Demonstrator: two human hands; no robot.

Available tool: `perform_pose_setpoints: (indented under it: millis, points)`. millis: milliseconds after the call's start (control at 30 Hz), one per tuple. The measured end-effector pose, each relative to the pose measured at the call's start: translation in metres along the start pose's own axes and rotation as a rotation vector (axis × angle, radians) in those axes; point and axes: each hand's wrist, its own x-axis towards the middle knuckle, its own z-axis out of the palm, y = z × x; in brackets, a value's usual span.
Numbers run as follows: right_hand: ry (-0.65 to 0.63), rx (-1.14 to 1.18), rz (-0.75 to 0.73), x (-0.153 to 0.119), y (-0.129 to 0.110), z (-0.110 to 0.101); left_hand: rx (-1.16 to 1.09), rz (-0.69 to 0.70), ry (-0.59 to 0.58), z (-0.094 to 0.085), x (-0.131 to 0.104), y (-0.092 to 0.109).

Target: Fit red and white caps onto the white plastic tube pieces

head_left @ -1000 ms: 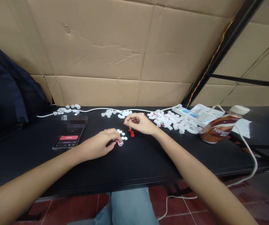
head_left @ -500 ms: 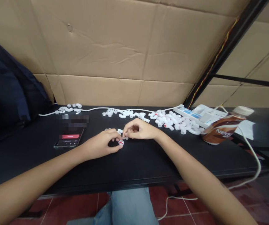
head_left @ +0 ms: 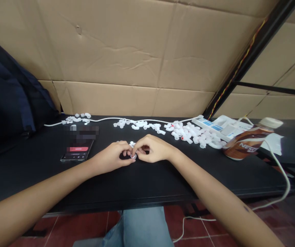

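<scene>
My left hand (head_left: pixel 120 152) pinches a small round white plastic piece (head_left: pixel 133 156) between thumb and fingers, low over the black table. Its opening faces up, partly covered by fingertips. My right hand (head_left: pixel 148 149) meets it from the other side, its index finger and thumb bent together at the rim; whether a further small part sits between them is hidden. Just behind the fingers lie a few small white pieces (head_left: pixel 132 143). Farther back is a loose row of white plastic pieces (head_left: pixel 139 125), and to the right a heap of curved white tube-like fittings (head_left: pixel 192 133), some showing red.
A phone (head_left: pixel 75 152) lies left of my hands, with more white pieces (head_left: pixel 76 118) behind it. A Nescafé bottle (head_left: pixel 248 142) leans at the right beside papers and a box (head_left: pixel 211 125). A white cable (head_left: pixel 103 119) runs along the cardboard wall (head_left: pixel 111 99); a dark bag (head_left: pixel 11 92) stands left.
My right hand has moved slightly left and down, so its fingertips now touch the round piece in my left hand. The red inside it is now mostly covered. The view has shifted a little.
</scene>
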Motion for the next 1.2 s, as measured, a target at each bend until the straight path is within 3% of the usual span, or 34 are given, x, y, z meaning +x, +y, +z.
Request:
perform_pose_setpoints:
  millis: [300, 567, 1200]
  points:
    - [-0.005, -0.127, -0.01, 0.0, -0.009, 0.002, 0.007, 0.008, -0.003, -0.001, 0.001, 0.001]
    - [0.055, 0.02, -0.035, -0.003, 0.0, -0.003, -0.013, 0.0, 0.003, 0.0, 0.001, -0.002]
    - [-0.024, 0.062, 0.02, 0.0, 0.001, -0.001, -0.015, 0.013, -0.015, -0.003, 0.0, 0.001]
